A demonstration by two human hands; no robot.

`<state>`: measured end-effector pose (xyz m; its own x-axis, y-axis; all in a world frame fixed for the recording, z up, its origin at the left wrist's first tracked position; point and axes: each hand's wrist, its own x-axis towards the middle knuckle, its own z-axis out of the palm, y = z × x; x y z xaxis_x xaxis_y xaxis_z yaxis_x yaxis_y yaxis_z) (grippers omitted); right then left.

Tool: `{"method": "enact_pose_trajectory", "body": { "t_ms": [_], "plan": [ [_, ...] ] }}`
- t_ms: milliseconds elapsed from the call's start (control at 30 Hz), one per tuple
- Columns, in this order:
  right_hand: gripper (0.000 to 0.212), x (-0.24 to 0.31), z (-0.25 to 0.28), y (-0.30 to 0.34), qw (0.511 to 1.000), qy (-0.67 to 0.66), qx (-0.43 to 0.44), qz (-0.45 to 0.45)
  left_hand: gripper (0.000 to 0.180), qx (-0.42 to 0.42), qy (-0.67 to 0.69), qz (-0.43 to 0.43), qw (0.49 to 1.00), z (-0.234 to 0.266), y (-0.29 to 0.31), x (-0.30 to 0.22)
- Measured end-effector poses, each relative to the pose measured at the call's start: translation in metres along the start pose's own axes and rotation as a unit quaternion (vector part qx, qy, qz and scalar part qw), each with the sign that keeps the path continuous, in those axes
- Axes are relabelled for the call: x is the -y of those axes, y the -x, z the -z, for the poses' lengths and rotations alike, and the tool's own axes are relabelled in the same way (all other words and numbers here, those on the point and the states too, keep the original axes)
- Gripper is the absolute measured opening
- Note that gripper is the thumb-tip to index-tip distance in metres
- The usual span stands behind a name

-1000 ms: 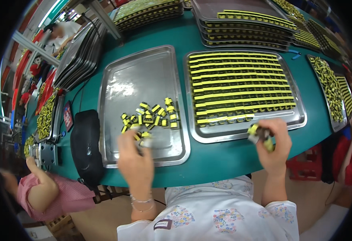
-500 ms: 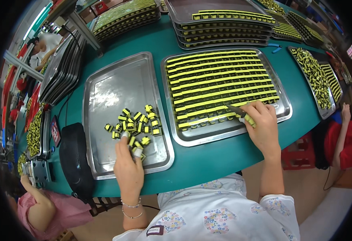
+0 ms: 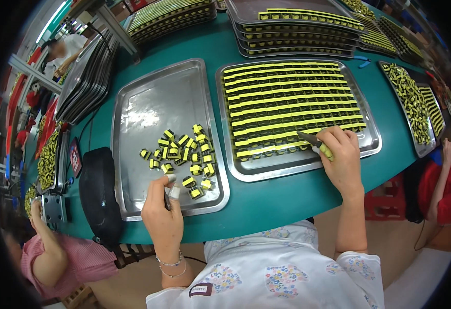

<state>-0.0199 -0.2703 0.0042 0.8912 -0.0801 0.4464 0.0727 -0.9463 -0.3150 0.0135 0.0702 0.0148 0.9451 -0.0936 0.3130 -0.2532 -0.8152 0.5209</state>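
A metal tray (image 3: 142,108) at the left carries a loose heap of small black-and-yellow transformers (image 3: 184,147). Over its near edge is my left hand (image 3: 162,219), thumb and forefinger taped white and held apart, just short of the nearest pieces. Beside it, a second metal tray (image 3: 266,174) holds the same transformers (image 3: 292,110) in tight rows, yellow tops showing. My right hand (image 3: 342,159) grips a dark pointed tool (image 3: 309,138) with a yellow-green part at the palm; its exact kind is unclear. The tool's tip lies at the nearer rows, towards their right.
Filled trays (image 3: 297,38) are stacked at the back. A black pouch (image 3: 99,195) lies left of the left tray, with a leaning stack of empty trays (image 3: 86,77) beyond. Blue-handled pliers (image 3: 361,61) and another loaded tray (image 3: 416,108) are at the right. Co-workers sit on both sides.
My left hand has drawn back from the heap towards the tray's near edge, and the nearest loose transformers now lie uncovered. My right hand keeps its hold on the tool by the rows.
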Motion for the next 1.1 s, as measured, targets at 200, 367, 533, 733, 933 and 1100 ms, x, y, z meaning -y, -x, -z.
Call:
{"method": "enact_pose_trajectory", "body": {
  "t_ms": [200,367,533,733,933,1100],
  "plan": [
    [0.029,0.004,0.003,0.001,1.000,-0.011,-0.001,-0.014,0.030,0.090,0.038,0.018,0.995,0.011,0.000,-0.001],
    [0.017,0.018,0.009,0.008,0.979,-0.189,-0.042,-0.062,0.031,0.107,0.070,0.009,0.992,0.005,0.002,-0.004],
    [0.030,0.061,-0.007,0.027,0.829,-0.551,0.031,-0.087,0.043,0.079,-0.019,-0.006,0.997,-0.006,0.004,-0.005],
    [0.019,0.073,-0.027,0.030,0.815,-0.553,0.171,-0.031,0.043,0.046,0.045,0.035,0.997,-0.012,0.004,-0.008],
    [0.018,0.072,-0.023,0.030,0.830,-0.510,0.225,-0.029,0.033,-0.027,0.211,0.022,0.977,-0.017,0.003,-0.006],
    [0.022,0.077,-0.025,0.028,0.868,-0.459,0.186,0.034,0.031,0.070,0.490,0.139,0.858,-0.016,0.004,-0.019]
  ]
}}
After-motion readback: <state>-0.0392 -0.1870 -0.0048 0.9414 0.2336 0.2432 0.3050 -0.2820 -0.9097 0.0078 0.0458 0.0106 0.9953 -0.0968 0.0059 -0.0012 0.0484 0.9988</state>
